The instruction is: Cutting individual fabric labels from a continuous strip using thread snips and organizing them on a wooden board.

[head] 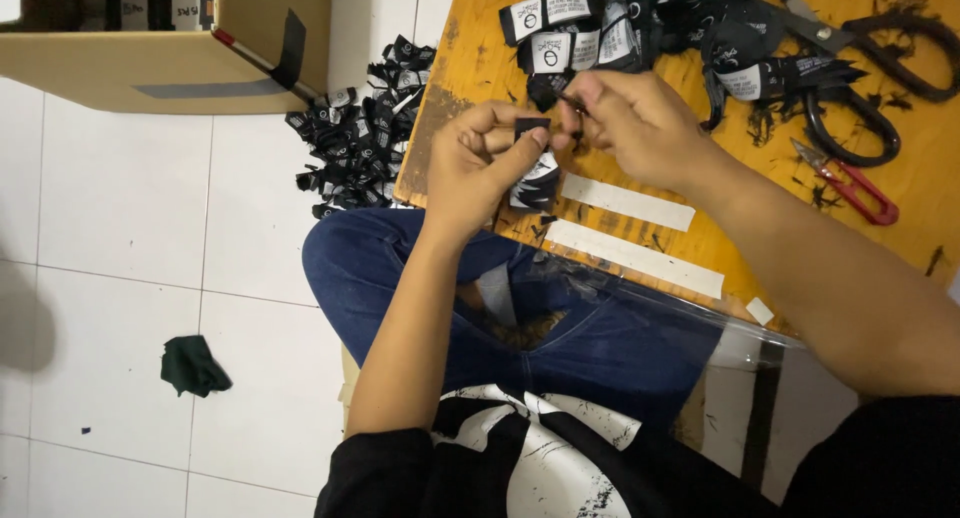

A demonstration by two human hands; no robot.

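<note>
My left hand [478,168] grips a small stack of folded black-and-white woven labels [537,184] over the near edge of the wooden table [480,58]. My right hand [640,128] meets it from the right, its fingertips pinching the top of the same label bundle next to the left thumb. Just beyond the hands lies a heap of loose black labels [600,28] on the table.
Large black scissors [860,78] and small red-handled snips [850,183] lie on the table's right side. Two white tape strips [630,203] are stuck near its front edge. On the tiled floor are a pile of black labels [360,138], a cardboard box [170,48] and a dark green rag [192,366].
</note>
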